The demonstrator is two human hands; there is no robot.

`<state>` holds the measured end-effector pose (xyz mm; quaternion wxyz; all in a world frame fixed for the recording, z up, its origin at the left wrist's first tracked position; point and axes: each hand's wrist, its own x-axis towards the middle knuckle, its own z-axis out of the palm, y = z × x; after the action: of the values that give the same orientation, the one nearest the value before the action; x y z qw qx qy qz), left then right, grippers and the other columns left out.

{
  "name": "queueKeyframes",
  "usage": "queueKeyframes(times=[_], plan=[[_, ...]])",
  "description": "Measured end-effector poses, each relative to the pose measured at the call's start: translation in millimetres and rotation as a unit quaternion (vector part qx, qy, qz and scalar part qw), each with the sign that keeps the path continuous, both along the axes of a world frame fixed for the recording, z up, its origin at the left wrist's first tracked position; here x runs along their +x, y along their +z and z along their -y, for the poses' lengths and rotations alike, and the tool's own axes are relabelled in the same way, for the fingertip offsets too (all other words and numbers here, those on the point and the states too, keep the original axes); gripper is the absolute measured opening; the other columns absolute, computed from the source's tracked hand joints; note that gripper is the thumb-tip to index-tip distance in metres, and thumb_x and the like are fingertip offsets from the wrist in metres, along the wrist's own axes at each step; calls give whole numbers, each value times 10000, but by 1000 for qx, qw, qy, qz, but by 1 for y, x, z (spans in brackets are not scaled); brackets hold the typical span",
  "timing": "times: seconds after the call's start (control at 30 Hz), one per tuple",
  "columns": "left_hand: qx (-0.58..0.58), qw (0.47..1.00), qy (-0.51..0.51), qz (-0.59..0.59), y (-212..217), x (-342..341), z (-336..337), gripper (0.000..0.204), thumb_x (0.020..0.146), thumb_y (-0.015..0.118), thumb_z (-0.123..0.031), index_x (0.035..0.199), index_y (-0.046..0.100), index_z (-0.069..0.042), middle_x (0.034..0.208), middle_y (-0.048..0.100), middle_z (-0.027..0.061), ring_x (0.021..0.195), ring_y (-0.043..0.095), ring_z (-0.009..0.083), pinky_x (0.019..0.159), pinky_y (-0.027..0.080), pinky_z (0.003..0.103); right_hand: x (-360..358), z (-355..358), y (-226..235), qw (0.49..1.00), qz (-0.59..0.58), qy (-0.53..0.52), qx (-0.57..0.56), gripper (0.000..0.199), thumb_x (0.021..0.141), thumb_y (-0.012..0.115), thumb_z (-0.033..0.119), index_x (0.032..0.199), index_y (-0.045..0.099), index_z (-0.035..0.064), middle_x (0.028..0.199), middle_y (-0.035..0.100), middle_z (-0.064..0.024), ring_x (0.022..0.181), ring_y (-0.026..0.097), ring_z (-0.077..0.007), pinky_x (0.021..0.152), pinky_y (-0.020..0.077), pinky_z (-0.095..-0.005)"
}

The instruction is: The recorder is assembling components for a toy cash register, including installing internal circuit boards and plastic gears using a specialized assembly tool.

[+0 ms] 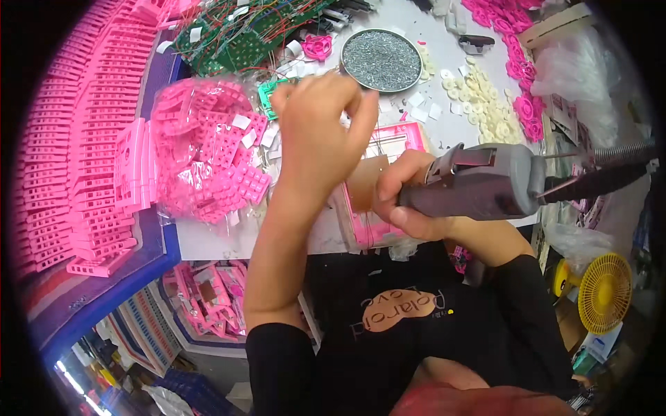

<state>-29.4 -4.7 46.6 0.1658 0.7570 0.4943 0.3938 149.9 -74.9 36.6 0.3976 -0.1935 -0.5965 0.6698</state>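
My right hand [409,194] is wrapped round a grey electric screwdriver [485,182], held tilted over the bench. Beneath its front end lies a pink plastic casing [374,232] with a brown board [368,184] and thin wires on it. My left hand [322,114] hovers above the casing's left side, fingers curled and thumb near the rim of a round tin of small metal screws [381,61]. Whatever its fingertips may hold is hidden. Just behind that hand sits a green plastic part [267,97].
Left of my forearm lies a clear bag of pink button pads [208,149], with rows of pink plastic parts [76,139] beyond. Green circuit boards with wires [243,38] are heaped at the back. Cream discs [482,100] lie right. A yellow fan [603,292] stands lower right.
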Motion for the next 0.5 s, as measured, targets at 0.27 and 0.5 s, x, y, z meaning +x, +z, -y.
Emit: queueKeyframes(times=[0.27, 0.5], plan=[[-53, 998, -2, -16, -42, -39, 110, 78, 820, 716, -130, 882, 669, -136, 872, 664, -29, 877, 605, 193, 915, 311, 445, -19, 4, -26, 990, 28, 9, 139, 170, 875, 623, 28, 1003, 512, 42, 713, 588, -102, 558, 559, -201, 522, 460, -328], [-22, 1000, 7, -19, -55, -17, 134, 109, 804, 749, -124, 885, 680, -146, 850, 659, -48, 834, 610, 155, 940, 294, 446, -15, -3, 10, 998, -61, 11, 8, 260, 928, 657, 168, 1099, 500, 54, 641, 507, -15, 534, 493, -151, 501, 421, -316]])
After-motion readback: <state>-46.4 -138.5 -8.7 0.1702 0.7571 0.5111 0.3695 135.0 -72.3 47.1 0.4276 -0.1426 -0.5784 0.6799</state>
